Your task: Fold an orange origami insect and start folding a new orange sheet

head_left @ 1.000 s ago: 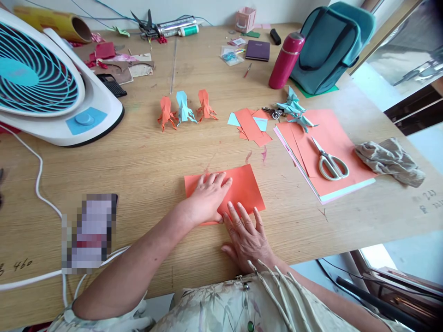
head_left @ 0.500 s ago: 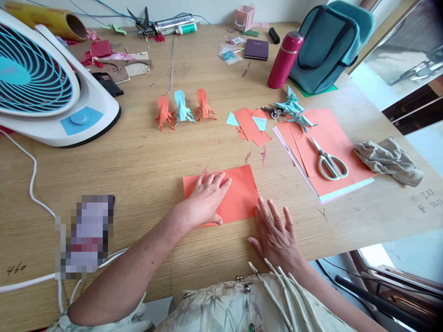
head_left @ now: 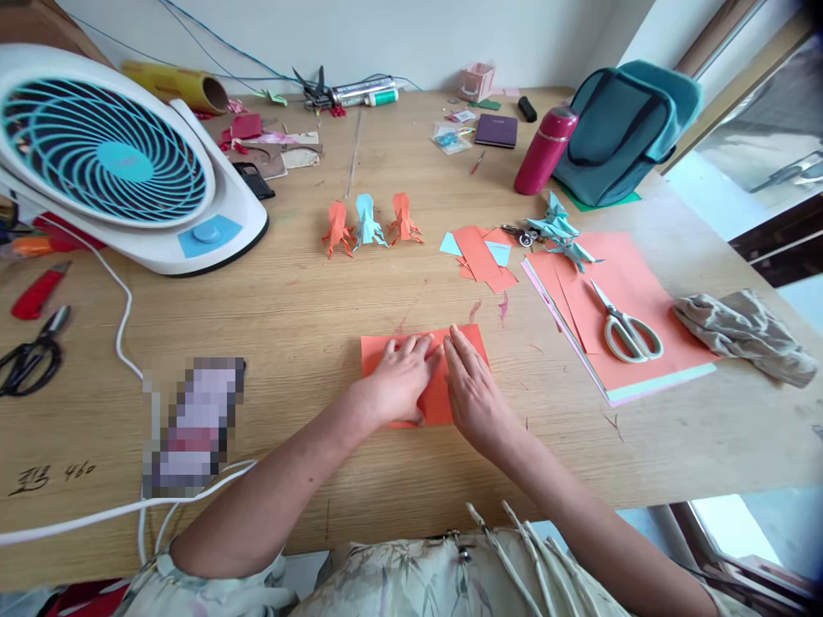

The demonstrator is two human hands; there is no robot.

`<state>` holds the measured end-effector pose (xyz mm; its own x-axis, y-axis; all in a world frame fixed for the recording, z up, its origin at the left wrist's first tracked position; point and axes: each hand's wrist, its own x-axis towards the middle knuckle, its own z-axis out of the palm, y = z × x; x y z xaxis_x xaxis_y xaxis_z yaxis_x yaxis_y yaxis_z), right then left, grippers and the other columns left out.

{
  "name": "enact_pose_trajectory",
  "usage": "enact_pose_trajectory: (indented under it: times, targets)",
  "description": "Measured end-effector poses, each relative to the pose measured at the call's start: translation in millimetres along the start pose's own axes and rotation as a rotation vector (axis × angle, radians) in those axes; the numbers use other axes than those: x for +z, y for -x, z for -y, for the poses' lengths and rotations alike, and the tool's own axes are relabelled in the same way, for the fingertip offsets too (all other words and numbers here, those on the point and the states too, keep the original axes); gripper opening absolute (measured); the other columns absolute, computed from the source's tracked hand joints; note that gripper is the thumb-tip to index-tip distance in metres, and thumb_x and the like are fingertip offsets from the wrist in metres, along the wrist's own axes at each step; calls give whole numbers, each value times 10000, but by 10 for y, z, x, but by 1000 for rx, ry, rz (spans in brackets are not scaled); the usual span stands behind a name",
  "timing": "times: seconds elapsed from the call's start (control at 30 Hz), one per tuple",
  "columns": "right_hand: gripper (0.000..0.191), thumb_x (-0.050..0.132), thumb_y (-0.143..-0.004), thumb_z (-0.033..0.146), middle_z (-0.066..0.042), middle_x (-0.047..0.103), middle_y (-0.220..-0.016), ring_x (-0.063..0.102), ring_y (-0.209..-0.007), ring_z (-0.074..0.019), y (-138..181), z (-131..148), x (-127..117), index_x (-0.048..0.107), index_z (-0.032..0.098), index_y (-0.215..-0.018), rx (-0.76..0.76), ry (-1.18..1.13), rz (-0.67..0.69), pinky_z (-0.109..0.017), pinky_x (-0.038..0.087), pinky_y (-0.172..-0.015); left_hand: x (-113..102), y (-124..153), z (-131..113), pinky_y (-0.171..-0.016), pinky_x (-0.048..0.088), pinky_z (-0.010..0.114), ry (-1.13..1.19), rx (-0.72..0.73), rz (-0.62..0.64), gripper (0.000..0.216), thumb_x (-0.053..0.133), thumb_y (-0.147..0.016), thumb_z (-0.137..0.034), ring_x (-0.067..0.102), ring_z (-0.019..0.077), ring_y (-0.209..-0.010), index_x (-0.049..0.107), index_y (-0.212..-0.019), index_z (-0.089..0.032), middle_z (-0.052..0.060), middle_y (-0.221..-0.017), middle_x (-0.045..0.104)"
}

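- Your left hand (head_left: 405,377) lies flat on the orange sheet (head_left: 437,398), fingers spread apart and clamped on nothing.
- Your right hand (head_left: 472,386) is just beside it on the same sheet, fingers straight and held together, gripping nothing.
- The sheet rests on the wood-grain bench (head_left: 289,317) in front of your body, its corners showing past your hands.
- Beyond it, dull reddish marks stain the bench, and three folded paper figures (head_left: 366,219) stand in a row, a blue one between two orange.
- To their right you have orange and blue paper scraps (head_left: 476,257), then a bunch of keys (head_left: 525,238) and blue folded figures (head_left: 558,224).
- On your right, scissors (head_left: 622,324) lie on a stack of large paper (head_left: 649,296), with a crumpled cloth (head_left: 746,330) at its edge.
- On your left, a pixelated device (head_left: 196,424) sits near a white cable (head_left: 129,300) and handwriting on the wood; farther out is a white fan (head_left: 125,161).
- Toward the back right stand a magenta bottle (head_left: 546,152) and a teal bag (head_left: 617,137).
- A pale wall (head_left: 399,34) closes off the far side, thin blue wires running along it; glass fills the right.
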<state>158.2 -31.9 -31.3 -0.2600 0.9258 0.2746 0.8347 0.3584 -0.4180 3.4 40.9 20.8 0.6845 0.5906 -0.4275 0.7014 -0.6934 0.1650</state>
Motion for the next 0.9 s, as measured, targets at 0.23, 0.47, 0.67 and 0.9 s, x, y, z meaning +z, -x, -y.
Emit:
enact_pose_trajectory:
  times: [0.23,0.47,0.67,0.9]
  targets:
    - [590,351,-931,62,-194,417,-1556,338,-1476,-284,-199,-369,351,375,83,-1520,-40,32,8,-514,360,-1174,-25,39,20,-1175,244,568,33,-1,-41,1125,938,-535,-400,268,355,-1487,358,-1465,-143,216,-1622,262]
    - [518,377,-974,136,-196,383,-1573,324,-1483,-276,-165,-349,377,426,47,-1482,-50,157,12,-450,304,-1209,245,221,-391,-1218,250,493,-65,-155,-140,795,732,-840,-338,332,327,-1476,382,-1478,-19,238,-1574,352]
    - [544,447,-938,113,-188,330,-1602,332,-1476,-315,-197,-280,271,454,104,-1483,-15,199,107,-468,344,-1175,606,435,-647,-1220,258,501,-101,-123,-244,963,589,-859,-642,267,352,-1498,316,-1522,1,228,-1601,263]
    - [558,484,-937,123,-182,289,-1622,296,-1487,-333,-220,-245,196,457,159,-1493,6,220,181,-474,342,-1160,902,547,-619,-1228,210,529,-150,-52,-303,1057,412,-842,-793,160,305,-1537,221,-1561,-41,165,-1646,141]
